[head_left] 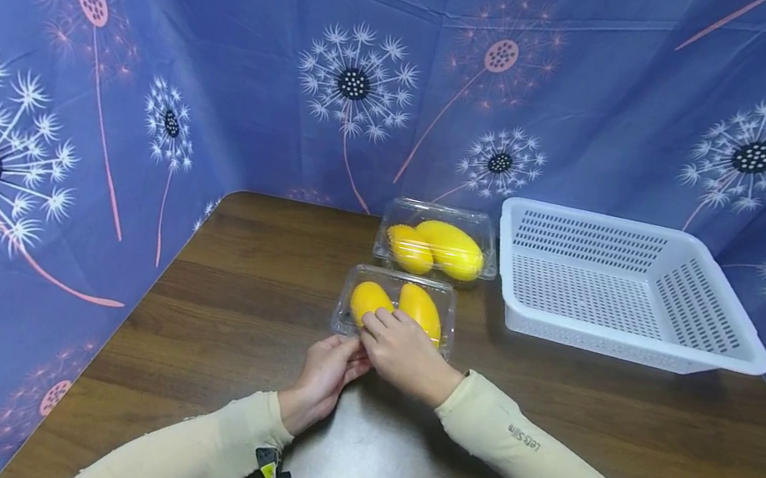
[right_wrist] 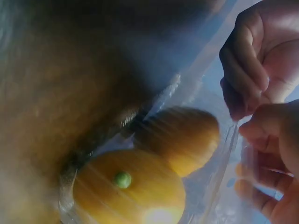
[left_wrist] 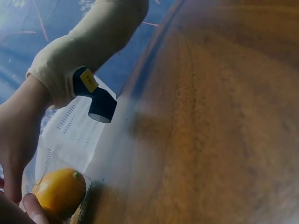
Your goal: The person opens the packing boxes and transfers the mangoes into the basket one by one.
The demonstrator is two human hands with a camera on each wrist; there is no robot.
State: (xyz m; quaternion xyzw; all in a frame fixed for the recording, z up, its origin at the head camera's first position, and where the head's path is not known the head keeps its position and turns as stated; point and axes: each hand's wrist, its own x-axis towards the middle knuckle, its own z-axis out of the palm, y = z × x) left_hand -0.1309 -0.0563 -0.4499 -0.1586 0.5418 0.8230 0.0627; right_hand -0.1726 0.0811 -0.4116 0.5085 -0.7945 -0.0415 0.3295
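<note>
A clear plastic clamshell box (head_left: pixel 344 304) lies in front of me on the table, with two yellow mangoes inside, a left mango (head_left: pixel 370 298) and a right mango (head_left: pixel 421 310). My left hand (head_left: pixel 322 377) pinches the box's near edge with thumb and fingers. Close beside it, my right hand (head_left: pixel 406 357) reaches over the front of the box, its fingers curled at the same edge. In the right wrist view, the fingertips of both hands meet at the box's thin plastic rim, and a mango (right_wrist: pixel 100 186) shows its green stem end through the plastic.
Behind the near box stands a second clear box (head_left: pixel 489 263) holding two mangoes (head_left: pixel 453 249). A white perforated basket (head_left: pixel 507 289) sits at the back right. The wooden table (head_left: pixel 245 292) is backed by a blue dandelion-patterned cloth (head_left: pixel 249 81).
</note>
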